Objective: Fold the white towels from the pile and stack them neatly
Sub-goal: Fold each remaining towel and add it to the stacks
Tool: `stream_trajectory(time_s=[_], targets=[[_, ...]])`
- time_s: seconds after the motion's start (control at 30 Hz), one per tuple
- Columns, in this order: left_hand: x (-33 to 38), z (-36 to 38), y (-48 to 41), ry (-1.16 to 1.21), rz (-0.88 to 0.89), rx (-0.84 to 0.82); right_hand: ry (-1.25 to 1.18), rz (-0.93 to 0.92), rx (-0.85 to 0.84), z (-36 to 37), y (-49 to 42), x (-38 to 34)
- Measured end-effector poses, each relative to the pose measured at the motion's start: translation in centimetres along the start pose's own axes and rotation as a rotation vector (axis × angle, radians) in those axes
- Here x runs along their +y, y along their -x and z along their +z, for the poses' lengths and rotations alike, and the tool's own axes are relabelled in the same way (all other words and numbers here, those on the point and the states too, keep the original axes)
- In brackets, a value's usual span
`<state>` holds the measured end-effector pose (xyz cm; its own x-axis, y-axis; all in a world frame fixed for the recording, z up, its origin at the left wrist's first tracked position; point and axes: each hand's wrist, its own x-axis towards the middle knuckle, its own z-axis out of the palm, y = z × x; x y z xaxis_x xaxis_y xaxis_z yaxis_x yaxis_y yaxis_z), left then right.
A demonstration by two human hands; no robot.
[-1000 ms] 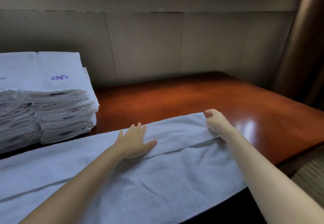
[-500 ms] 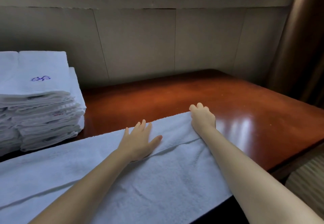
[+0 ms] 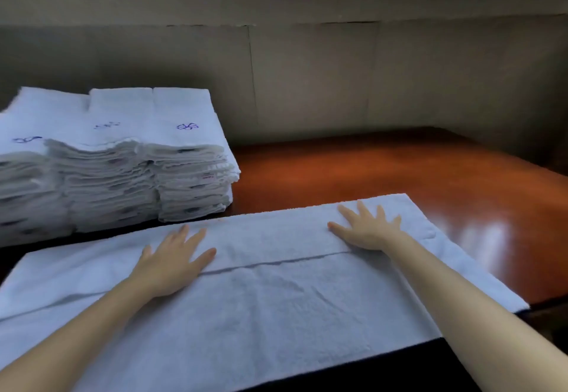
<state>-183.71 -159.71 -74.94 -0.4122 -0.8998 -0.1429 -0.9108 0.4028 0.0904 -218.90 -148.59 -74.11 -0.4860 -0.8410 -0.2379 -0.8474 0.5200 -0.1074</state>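
A glossy reddish-brown wooden bench [image 3: 384,170] stood against a panelled wall. Directly on it lay a white towel [image 3: 276,305], spread flat along the near edge with its far strip folded over. At the left, just behind the towel, stood stacks of folded white towels [image 3: 123,170], side by side, touching, with purple marks on top.

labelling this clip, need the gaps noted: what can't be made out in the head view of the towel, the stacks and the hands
- Towel: its left end runs off the frame's left edge, so its full length is unknown.
- Stacks of folded towels: leftmost stack cut by the left edge; layers too blurred to count.
- Blue marks on the top towels: too small and blurred to read.
- Left hand and right hand: palms face down, so contact underneath is hidden.
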Motion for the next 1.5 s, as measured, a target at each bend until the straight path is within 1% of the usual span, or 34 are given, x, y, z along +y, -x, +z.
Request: stream_trajectory(time_s=[0.07, 0.13, 0.17, 0.27, 0.37, 0.43, 0.5, 0.57, 0.67, 0.7, 0.73, 0.83, 0.87, 0.9, 1.0, 1.07, 1.13, 1.17, 1.2, 1.23, 1.3, 1.33, 1.37, 1.4, 1.43, 1.5], targets=[[-4.7, -0.1, 1.4, 0.026, -0.132, 0.023, 0.112, 0.083, -0.009, -0.8, 0.3, -1.6], [-8.8, -0.1, 2.9, 0.068, -0.258, 0.048, 0.213, 0.040, 0.034, -0.5, 0.9, -5.4], [-10.5, -0.1, 3.7, 0.088, -0.310, 0.068, 0.223, -0.030, 0.057, -0.1, 1.3, -8.0], [-14.1, 0.1, 5.9, 0.124, -0.427, 0.155, 0.194, -0.313, 0.088, 1.8, 3.2, -17.1], [-16.1, 0.0, 7.2, 0.221, -0.525, 0.179, 0.145, -0.540, 0.124, 3.6, 5.3, -25.6], [-17.0, -0.2, 7.4, 0.254, -0.561, 0.182, 0.100, -0.616, 0.169, 4.3, 6.0, -29.5], [-17.6, -0.3, 7.2, 0.260, -0.563, 0.171, 0.055, -0.623, 0.166, 4.9, 5.9, -31.6], [-18.0, -0.4, 6.9, 0.281, -0.549, 0.156, 0.016, -0.615, 0.129, 5.8, 5.4, -32.1], [-18.7, -0.7, 6.0, 0.342, -0.511, 0.152, 0.008, -0.622, 0.138, 6.7, 4.7, -31.8], [-18.9, -1.0, 5.7, 0.387, -0.497, 0.168, 0.019, -0.630, 0.144, 6.8, 4.5, -31.8], [-19.1, -1.3, 5.5, 0.492, -0.485, 0.200, 0.031, -0.643, 0.143, 6.7, 4.3, -31.7], [-19.7, -2.4, 4.9, 1.050, -0.453, 0.382, 0.049, -0.686, 0.125, 6.7, 4.2, -31.5], [-20.0, -2.7, 4.7, 1.150, -0.460, 0.439, 0.054, -0.695, 0.125, 6.8, 4.3, -31.4], [-20.3, -2.9, 4.6, 1.174, -0.478, 0.468, 0.054, -0.701, 0.127, 6.8, 4.3, -31.4], [-20.9, -3.0, 4.2, 1.119, -0.498, 0.492, 0.046, -0.706, 0.125, 6.9, 4.0, -31.4], [-20.9, -3.0, 3.9, 1.089, -0.452, 0.619, 0.055, -0.703, 0.108, 6.8, 3.9, -31.5], [-20.5, -3.1, 3.7, 0.943, -0.403, 0.776, 0.055, -0.701, 0.102, 6.6, 3.8, -31.5], [-20.2, -3.1, 3.5, 0.842, -0.391, 0.808, 0.044, -0.704, 0.112, 6.4, 3.8, -31.6], [-19.9, -2.9, 3.4, 0.728, -0.386, 0.805, 0.015, -0.713, 0.134, 6.2, 3.9, -31.7], [-19.5, -2.7, 3.3, 0.605, -0.390, 0.762, -0.030, -0.726, 0.176, 6.0, 4.1, -31.7], [-18.8, -2.2, 3.2, 0.360, -0.424, 0.593, -0.087, -0.783, 0.335, 5.7, 4.7, -31.2], [-18.5, -2.1, 3.4, 0.265, -0.434, 0.512, -0.061, -0.835, 0.423, 5.7, 5.0, -30.6], [-18.1, -2.1, 3.6, 0.188, -0.416, 0.451, -0.023, -0.892, 0.476, 5.8, 5.5, -29.7], [-17.7, -2.2, 4.0, 0.124, -0.362, 0.408, 0.003, -0.944, 0.483, 5.9, 6.0, -28.7], [-17.2, -2.3, 4.3, 0.076, -0.281, 0.368, 0.013, -0.975, 0.440, 5.9, 6.5, -27.4], [-15.8, -2.1, 5.5, 0.077, -0.093, 0.258, 0.045, -0.941, 0.253, 5.7, 7.9, -24.9]])
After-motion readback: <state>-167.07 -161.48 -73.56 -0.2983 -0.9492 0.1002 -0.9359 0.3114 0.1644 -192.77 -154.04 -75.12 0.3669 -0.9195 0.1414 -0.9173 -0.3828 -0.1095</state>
